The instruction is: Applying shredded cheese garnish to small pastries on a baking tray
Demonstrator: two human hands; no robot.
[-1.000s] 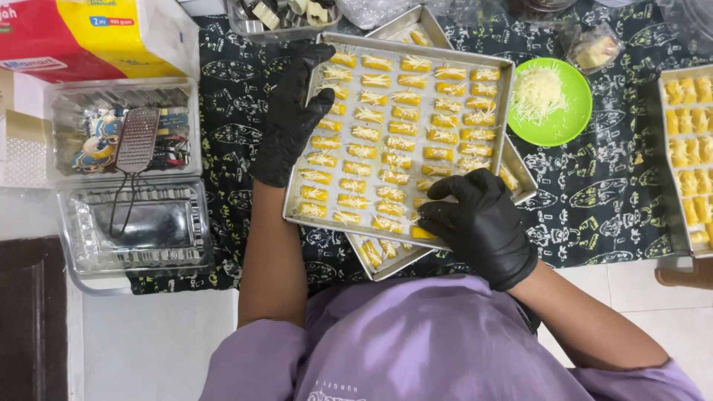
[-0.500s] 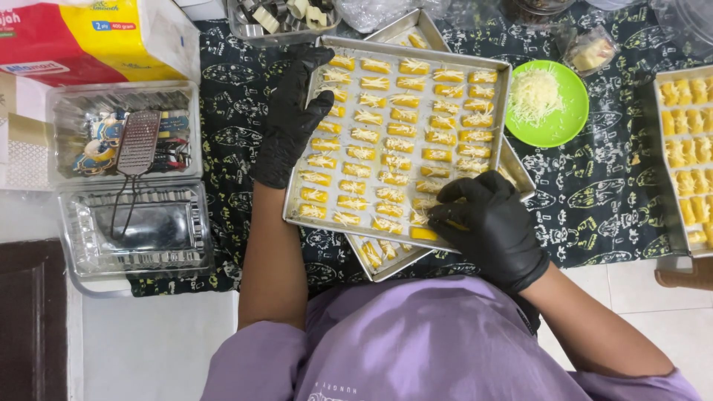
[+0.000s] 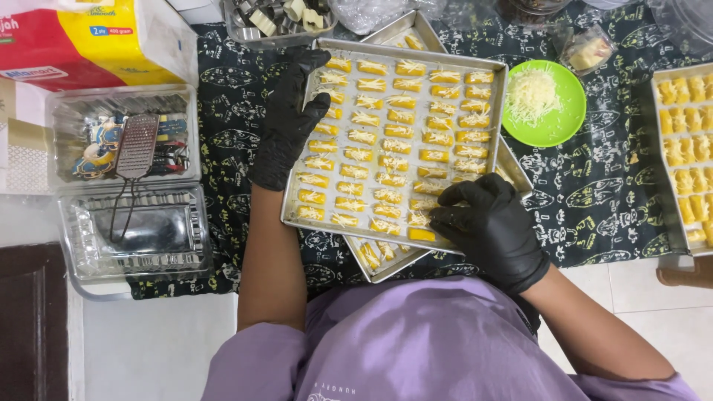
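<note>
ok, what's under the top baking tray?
Under the top baking tray lies a second metal tray, turned at an angle. Its corners stick out, showing a few yellow pastry pieces near the right hand. The middle is covered. The left hand holds the top tray's edge.

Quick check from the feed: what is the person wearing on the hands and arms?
Both the left hand and the right hand wear black, slightly shiny disposable gloves that end at the wrist. The forearms are bare. Loose purple short sleeves of a purple top cover the upper arms. No watch, bracelet or markings show on either arm.
</note>
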